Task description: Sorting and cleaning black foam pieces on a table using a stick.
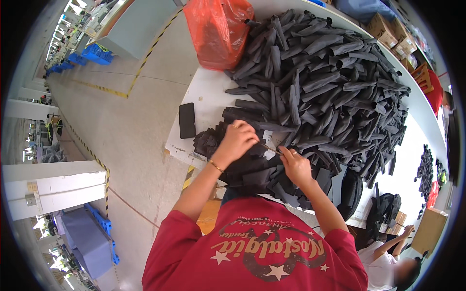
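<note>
Over the near part of the white table, my left hand [240, 139] is closed in a pinch, and what sits between its fingertips is too small to make out. A thin, dark metal-looking tool [270, 149] stretches from those fingertips to my right hand [296, 165], which has its fingers closed on the other end. Whether it is tweezers or a plain rod does not show. Below both hands lie dark flat fabric pieces [252, 175]. To the left of my left hand sits a cluster of small folded dark pieces [208, 140].
A big heap of dark rolled fabric tubes [325, 82] covers the table [213, 89] beyond my hands. A red plastic bag [218, 34] stands at the far edge, a black phone [187, 120] at the left. Another person [383, 259] works at the lower right, near a black bag [383, 213].
</note>
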The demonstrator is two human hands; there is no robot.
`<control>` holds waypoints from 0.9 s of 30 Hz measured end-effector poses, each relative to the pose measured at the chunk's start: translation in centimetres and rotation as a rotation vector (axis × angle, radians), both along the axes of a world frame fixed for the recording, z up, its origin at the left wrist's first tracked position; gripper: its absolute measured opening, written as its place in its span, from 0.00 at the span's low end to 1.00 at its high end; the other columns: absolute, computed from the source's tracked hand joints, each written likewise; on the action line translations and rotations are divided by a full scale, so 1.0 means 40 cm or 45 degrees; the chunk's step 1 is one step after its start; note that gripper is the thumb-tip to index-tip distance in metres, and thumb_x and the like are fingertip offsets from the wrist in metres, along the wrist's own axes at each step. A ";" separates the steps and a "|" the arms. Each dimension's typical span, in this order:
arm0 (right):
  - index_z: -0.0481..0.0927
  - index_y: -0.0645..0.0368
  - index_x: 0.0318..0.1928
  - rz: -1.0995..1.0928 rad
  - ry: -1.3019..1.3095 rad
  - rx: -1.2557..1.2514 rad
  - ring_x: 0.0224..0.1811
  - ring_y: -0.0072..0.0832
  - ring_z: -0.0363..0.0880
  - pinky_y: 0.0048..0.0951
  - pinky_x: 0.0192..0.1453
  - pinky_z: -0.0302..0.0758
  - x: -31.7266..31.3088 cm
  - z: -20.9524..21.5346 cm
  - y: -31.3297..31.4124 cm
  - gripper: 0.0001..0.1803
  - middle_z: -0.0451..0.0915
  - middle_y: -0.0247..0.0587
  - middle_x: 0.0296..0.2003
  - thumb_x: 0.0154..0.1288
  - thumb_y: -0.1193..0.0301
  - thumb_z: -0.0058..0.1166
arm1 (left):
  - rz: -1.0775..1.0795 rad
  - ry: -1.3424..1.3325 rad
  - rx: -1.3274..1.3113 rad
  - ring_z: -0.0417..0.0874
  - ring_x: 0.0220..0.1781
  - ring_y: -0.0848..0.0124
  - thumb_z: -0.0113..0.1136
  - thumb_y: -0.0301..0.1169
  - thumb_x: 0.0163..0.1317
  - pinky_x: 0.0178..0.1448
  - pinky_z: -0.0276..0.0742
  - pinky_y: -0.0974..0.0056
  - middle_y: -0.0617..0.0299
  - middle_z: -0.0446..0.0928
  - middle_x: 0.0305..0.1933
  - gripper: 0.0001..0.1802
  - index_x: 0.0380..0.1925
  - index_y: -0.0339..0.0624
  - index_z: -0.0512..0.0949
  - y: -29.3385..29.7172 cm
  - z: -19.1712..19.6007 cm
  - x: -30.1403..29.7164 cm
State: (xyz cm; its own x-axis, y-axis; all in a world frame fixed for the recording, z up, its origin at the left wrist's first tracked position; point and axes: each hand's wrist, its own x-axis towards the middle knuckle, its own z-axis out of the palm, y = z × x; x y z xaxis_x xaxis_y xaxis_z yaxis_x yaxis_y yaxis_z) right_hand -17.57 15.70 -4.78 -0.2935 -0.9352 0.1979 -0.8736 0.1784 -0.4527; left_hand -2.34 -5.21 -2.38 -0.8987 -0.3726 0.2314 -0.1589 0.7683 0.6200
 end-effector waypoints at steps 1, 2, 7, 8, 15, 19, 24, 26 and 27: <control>0.78 0.52 0.48 -0.020 -0.157 -0.040 0.28 0.40 0.80 0.40 0.27 0.76 0.023 0.003 -0.025 0.12 0.77 0.41 0.29 0.65 0.69 0.54 | -0.025 0.047 -0.054 0.71 0.53 0.65 0.65 0.33 0.51 0.57 0.65 0.57 0.70 0.77 0.36 0.02 0.25 0.51 0.82 0.042 0.003 -0.009; 0.77 0.52 0.50 -0.042 -0.314 -0.076 0.30 0.43 0.81 0.42 0.29 0.77 0.042 0.002 -0.042 0.13 0.79 0.42 0.31 0.65 0.70 0.53 | -0.052 0.094 -0.106 0.71 0.54 0.65 0.65 0.33 0.51 0.58 0.63 0.56 0.70 0.76 0.37 0.03 0.24 0.50 0.82 0.085 0.030 -0.018; 0.76 0.69 0.51 -0.161 -1.223 0.085 0.38 0.45 0.83 0.33 0.43 0.76 0.088 0.013 -0.025 0.16 0.80 0.61 0.36 0.63 0.78 0.51 | 0.685 0.985 1.044 0.72 0.59 0.61 0.65 0.31 0.58 0.65 0.69 0.52 0.59 0.72 0.53 0.29 0.59 0.43 0.67 0.131 0.047 0.015; 0.76 0.69 0.51 -0.123 -1.231 0.086 0.38 0.45 0.83 0.33 0.43 0.76 0.119 0.010 -0.020 0.16 0.80 0.61 0.36 0.63 0.78 0.51 | 0.652 1.015 1.584 0.75 0.56 0.58 0.64 0.33 0.61 0.65 0.71 0.50 0.57 0.72 0.51 0.30 0.60 0.40 0.65 0.115 -0.002 0.060; 0.74 0.68 0.46 -0.238 -0.910 -0.180 0.37 0.57 0.79 0.44 0.39 0.75 0.236 0.016 -0.041 0.12 0.79 0.61 0.34 0.61 0.82 0.48 | 0.780 1.246 2.312 0.80 0.34 0.68 0.61 0.39 0.65 0.55 0.78 0.53 0.64 0.76 0.28 0.11 0.38 0.44 0.78 0.231 -0.050 -0.001; 0.74 0.67 0.42 -0.261 -0.728 -0.196 0.35 0.57 0.79 0.48 0.37 0.74 0.255 0.013 -0.012 0.07 0.78 0.62 0.32 0.64 0.80 0.48 | 1.039 1.125 2.230 0.80 0.27 0.67 0.65 0.38 0.62 0.35 0.80 0.61 0.64 0.75 0.23 0.13 0.35 0.41 0.78 0.220 0.003 -0.014; 0.75 0.66 0.40 -0.249 -0.792 -0.066 0.33 0.57 0.78 0.46 0.34 0.73 0.253 -0.002 0.066 0.06 0.77 0.60 0.29 0.68 0.75 0.50 | 1.170 1.001 2.016 0.79 0.21 0.71 0.65 0.40 0.62 0.21 0.69 0.71 0.65 0.74 0.21 0.14 0.30 0.42 0.76 0.187 0.034 -0.034; 0.76 0.65 0.39 -0.244 -0.796 -0.054 0.32 0.56 0.78 0.44 0.33 0.73 0.251 -0.009 0.113 0.06 0.77 0.59 0.28 0.68 0.74 0.50 | 1.244 0.977 2.000 0.74 0.16 0.75 0.64 0.40 0.63 0.17 0.61 0.73 0.67 0.71 0.18 0.15 0.27 0.42 0.75 0.175 0.029 -0.041; 0.76 0.65 0.38 -0.189 -0.811 -0.021 0.31 0.55 0.78 0.43 0.32 0.73 0.247 -0.013 0.152 0.06 0.77 0.59 0.27 0.68 0.74 0.51 | 1.197 1.010 1.921 0.69 0.14 0.77 0.63 0.41 0.63 0.16 0.58 0.73 0.68 0.68 0.16 0.15 0.26 0.43 0.74 0.155 0.019 -0.027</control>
